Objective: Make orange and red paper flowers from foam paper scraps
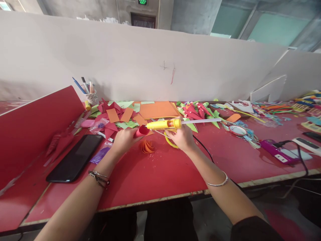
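Observation:
A rolled red paper piece (142, 131) sits in the closed fingers of my left hand (124, 142), its open end turned to the right. My right hand (184, 136) grips a yellow hot glue gun (163, 125). Its nozzle is at the rim of the red roll; whether they touch I cannot tell. From the gun's back end a long whitish glue stick (200, 121) sticks out to the right. Curled orange paper strips (147, 146) lie on the red table (160, 177) just below the nozzle. A yellow ring (171, 142) shows beside my right hand, partly hidden.
Red, orange and green paper pieces (113, 115) lie behind my hands, near orange sheets (157, 110). A black phone (75, 159) is on the left, with a pen cup (92, 97) behind. Rightward are paper flowers (195, 110) and a purple power strip (279, 151). A black cable (204, 147) trails rightward.

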The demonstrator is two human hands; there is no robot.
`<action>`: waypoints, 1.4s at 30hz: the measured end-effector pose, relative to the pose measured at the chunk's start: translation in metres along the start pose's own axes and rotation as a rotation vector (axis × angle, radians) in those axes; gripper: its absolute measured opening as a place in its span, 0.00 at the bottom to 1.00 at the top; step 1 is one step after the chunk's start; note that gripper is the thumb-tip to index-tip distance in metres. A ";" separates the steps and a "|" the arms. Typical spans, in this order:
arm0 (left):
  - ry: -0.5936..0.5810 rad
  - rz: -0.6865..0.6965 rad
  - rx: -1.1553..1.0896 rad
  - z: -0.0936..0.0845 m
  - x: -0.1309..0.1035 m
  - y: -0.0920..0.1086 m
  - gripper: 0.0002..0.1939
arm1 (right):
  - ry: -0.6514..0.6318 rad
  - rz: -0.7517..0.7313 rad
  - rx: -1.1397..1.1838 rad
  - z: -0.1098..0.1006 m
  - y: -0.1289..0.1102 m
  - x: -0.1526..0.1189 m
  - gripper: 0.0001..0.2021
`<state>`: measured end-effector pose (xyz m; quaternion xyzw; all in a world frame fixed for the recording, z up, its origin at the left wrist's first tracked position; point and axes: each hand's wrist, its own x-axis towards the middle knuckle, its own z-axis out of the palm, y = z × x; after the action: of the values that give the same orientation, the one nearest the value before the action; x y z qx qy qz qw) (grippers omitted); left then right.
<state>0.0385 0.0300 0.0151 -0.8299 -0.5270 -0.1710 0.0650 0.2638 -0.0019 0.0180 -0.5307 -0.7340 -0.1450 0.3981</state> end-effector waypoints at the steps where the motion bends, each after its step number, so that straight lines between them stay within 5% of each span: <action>1: 0.001 -0.005 0.020 -0.001 0.000 0.000 0.18 | 0.027 -0.027 0.030 0.000 0.000 0.000 0.09; 7: -0.023 0.022 0.052 -0.001 -0.001 0.000 0.17 | 0.110 -0.120 0.123 -0.001 0.000 -0.001 0.13; 17: -0.086 0.105 -0.061 0.002 0.001 -0.004 0.23 | 0.076 -0.162 0.072 -0.001 0.001 -0.003 0.10; 42: 0.220 0.022 0.207 -0.006 -0.002 -0.010 0.07 | 0.000 -0.150 0.054 -0.001 0.001 0.001 0.05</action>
<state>0.0275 0.0316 0.0191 -0.8008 -0.5224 -0.2050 0.2092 0.2653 -0.0011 0.0194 -0.4631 -0.7754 -0.1546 0.4004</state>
